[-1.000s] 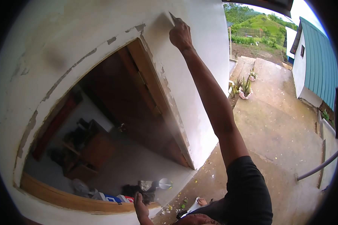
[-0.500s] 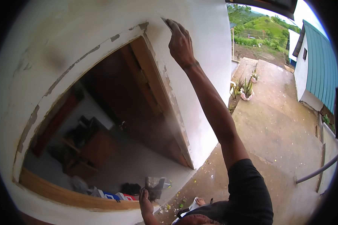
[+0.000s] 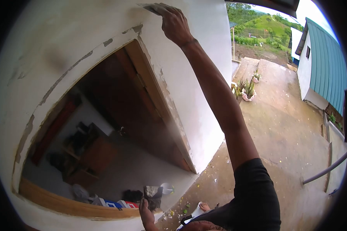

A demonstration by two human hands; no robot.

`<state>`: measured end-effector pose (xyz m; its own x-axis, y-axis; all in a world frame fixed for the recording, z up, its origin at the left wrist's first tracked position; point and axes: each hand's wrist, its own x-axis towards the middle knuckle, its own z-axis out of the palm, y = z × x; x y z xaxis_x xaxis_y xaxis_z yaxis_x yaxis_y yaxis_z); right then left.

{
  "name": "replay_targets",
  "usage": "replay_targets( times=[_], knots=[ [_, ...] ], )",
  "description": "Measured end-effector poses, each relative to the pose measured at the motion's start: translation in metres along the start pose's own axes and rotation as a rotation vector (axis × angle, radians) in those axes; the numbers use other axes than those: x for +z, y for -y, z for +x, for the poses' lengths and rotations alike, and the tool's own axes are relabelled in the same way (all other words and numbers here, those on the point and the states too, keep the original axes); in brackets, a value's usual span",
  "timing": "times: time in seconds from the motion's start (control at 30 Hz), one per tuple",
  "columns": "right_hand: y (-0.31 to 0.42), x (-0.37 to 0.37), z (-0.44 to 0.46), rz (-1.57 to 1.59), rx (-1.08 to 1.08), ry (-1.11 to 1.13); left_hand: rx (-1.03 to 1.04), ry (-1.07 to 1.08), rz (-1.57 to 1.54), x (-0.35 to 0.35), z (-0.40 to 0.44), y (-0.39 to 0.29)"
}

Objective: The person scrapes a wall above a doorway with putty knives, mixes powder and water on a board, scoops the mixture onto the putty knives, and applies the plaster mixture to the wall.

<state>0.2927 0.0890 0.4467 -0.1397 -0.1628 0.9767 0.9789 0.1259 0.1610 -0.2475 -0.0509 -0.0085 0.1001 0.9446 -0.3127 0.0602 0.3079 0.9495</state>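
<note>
My right hand (image 3: 176,26) reaches high and is closed around a thin, flat putty knife (image 3: 148,7). The blade lies at the white wall (image 3: 204,50), above the upper corner of the door opening. Low in the view, my left hand (image 3: 146,215) is closed with its thumb up on a flat, dark plate (image 3: 154,194) carrying a whitish-grey lump. Its fingers are partly hidden. Chipped, grey patches (image 3: 67,75) run along the plaster around the wooden door frame (image 3: 137,63).
A dark brown door (image 3: 115,88) stands inside the opening, with blurred furniture (image 3: 92,154) beyond. Red and blue items (image 3: 117,204) lie by the sill. Outside are a concrete path (image 3: 270,127), potted plants (image 3: 249,91) and a building with a green roof (image 3: 327,57).
My right hand has moved up and to the left along the wall with the putty knife, whose blade now lies flatter. My left hand has dropped slightly with the plate.
</note>
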Motion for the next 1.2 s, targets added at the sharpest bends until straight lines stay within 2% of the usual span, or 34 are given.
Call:
replay_targets(
  times=[0.07, 0.13, 0.23, 0.37, 0.43, 0.47, 0.53, 0.6, 0.67, 0.73, 0.77, 0.87, 0.97, 1.03, 1.1, 1.13, 1.17, 1.2],
  knots=[
    [-0.007, 0.005, -0.007, 0.045, 0.048, 0.097, 0.014, -0.015, -0.025, -0.002, 0.002, 0.008],
    [-0.007, 0.006, -0.023, 0.078, 0.046, 0.152, -0.063, -0.111, -0.199, 0.016, -0.013, -0.017],
    [0.014, -0.016, -0.099, 0.108, 0.021, 0.195, -0.065, -0.047, -0.015, 0.013, -0.016, -0.021],
    [0.022, -0.051, -0.159, 0.099, 0.047, 0.404, 0.076, 0.086, -0.054, 0.012, 0.003, -0.008],
    [0.012, -0.053, -0.134, 0.093, 0.038, 0.297, 0.064, 0.14, -0.052, 0.02, -0.01, -0.031],
    [0.006, -0.05, -0.109, 0.087, 0.113, 0.217, 0.119, 0.177, -0.046, 0.021, -0.012, -0.033],
    [-0.002, -0.045, -0.051, 0.048, 0.088, 0.07, 0.104, 0.066, 0.018, 0.033, -0.025, -0.045],
    [-0.008, -0.033, -0.016, 0.073, 0.023, 0.07, 0.073, 0.01, 0.022, 0.032, -0.027, -0.045],
    [-0.003, -0.012, -0.019, 0.074, -0.025, 0.029, 0.019, 0.01, -0.031, 0.024, -0.022, -0.033],
    [-0.001, 0.014, -0.047, 0.082, -0.079, 0.063, 0.098, -0.011, 0.008, 0.026, -0.029, -0.028],
    [0.012, 0.024, -0.077, 0.063, -0.032, 0.021, 0.114, 0.016, -0.001, 0.025, -0.029, -0.029],
    [0.051, 0.01, -0.148, 0.057, 0.1, 0.095, 0.111, 0.184, -0.076, 0.017, -0.026, -0.039],
    [0.055, -0.024, -0.153, 0.096, 0.151, 0.202, 0.012, 0.169, -0.148, 0.018, -0.03, -0.045],
    [0.045, -0.027, -0.107, 0.056, 0.165, 0.015, 0.039, 0.163, -0.179, 0.014, -0.021, -0.033],
    [0.025, -0.02, -0.05, 0.055, 0.138, -0.078, 0.044, 0.139, -0.15, 0.007, -0.012, -0.018],
    [0.01, -0.011, -0.026, 0.042, 0.091, -0.087, 0.042, 0.119, -0.11, 0.004, -0.007, -0.012],
    [0.007, -0.01, -0.007, 0.023, 0.158, 0.039, 0.04, 0.101, -0.073, 0.002, -0.005, -0.009],
    [0.0, -0.003, 0.007, 0.065, 0.052, 0.034, 0.048, 0.068, -0.058, 0.006, -0.009, -0.012]
  ],
)
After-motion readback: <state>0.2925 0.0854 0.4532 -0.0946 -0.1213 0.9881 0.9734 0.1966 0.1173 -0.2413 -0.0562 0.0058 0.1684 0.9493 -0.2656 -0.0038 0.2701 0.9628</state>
